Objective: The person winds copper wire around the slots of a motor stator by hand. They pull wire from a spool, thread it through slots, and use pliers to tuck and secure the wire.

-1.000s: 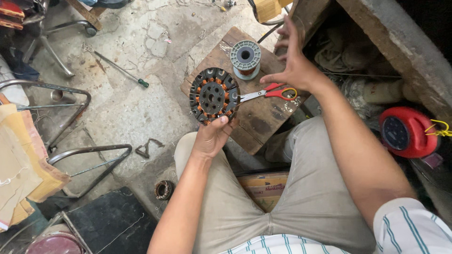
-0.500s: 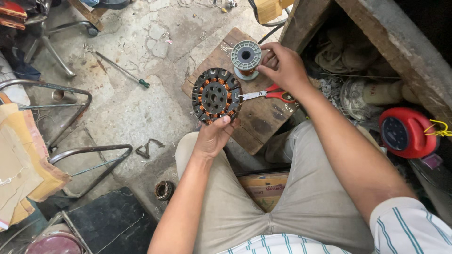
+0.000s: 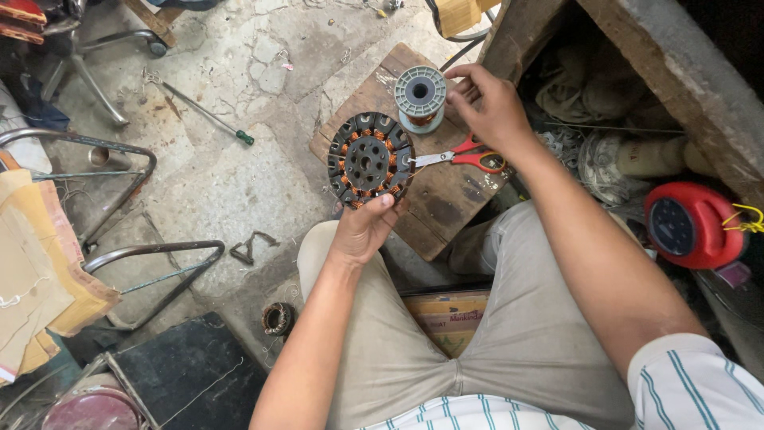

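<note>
- My left hand (image 3: 362,231) grips the lower rim of a round motor stator (image 3: 370,159), thumb on its face and fingers behind, holding it upright on the wooden board (image 3: 446,199).
- The stator shows a dark laminated core with a ring of holes at the centre and copper windings in the slots around the edge. It sits at the board's left side, near the left corner.
- My right hand (image 3: 489,107) is over the board's far edge, fingers curled together beside the grey wire spool (image 3: 420,97). The fingertips meet at the spool's right side; whether they pinch a wire I cannot tell.
- The spool stands on end at the board's far corner, just beyond the stator, close to it.
- Red-handled scissors (image 3: 461,155) lie flat on the board below my right hand, blades pointing at the stator, tips touching or nearly touching its right rim.
- A green-handled screwdriver (image 3: 208,113) lies on the concrete floor, well to the left of the board.
- A red round casing (image 3: 692,227) sits off to the right, apart from the board.
</note>
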